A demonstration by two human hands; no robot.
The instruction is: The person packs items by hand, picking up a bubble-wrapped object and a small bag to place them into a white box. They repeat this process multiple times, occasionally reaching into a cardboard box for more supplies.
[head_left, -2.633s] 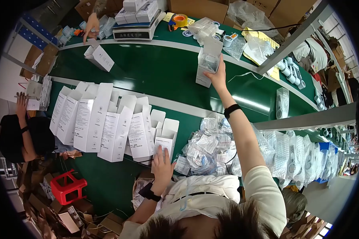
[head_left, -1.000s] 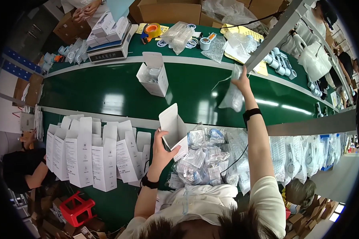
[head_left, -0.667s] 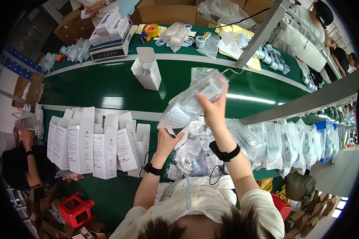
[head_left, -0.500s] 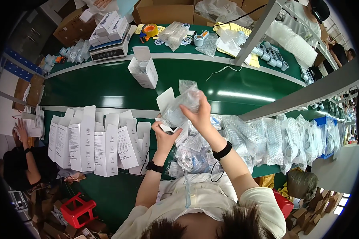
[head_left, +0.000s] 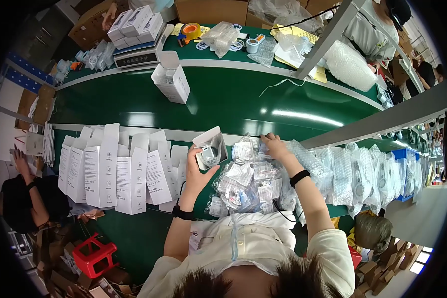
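Note:
My left hand (head_left: 196, 174) holds an open white box (head_left: 211, 149) with a bubble-wrapped item inside it, flap up, above the near bench. My right hand (head_left: 275, 148) reaches into a heap of small clear bags (head_left: 251, 184) and touches one at the heap's far edge; its fingers are bent, and I cannot tell whether it grips anything. A row of upright open white boxes (head_left: 116, 171) stands to the left of my left hand.
Another open white box (head_left: 171, 82) rides on the green conveyor belt (head_left: 223, 102). A scale with stacked white boxes (head_left: 134, 30), tape rolls and bags lie beyond it. Bubble-wrapped items (head_left: 352, 174) line the right. A person in black (head_left: 22, 196) sits at the left; a red stool (head_left: 92, 253) stands below.
My right hand brought a bubble-wrapped item from the belt and put it into the box in my left hand, then moved to the bag heap. The box on the belt drifted left.

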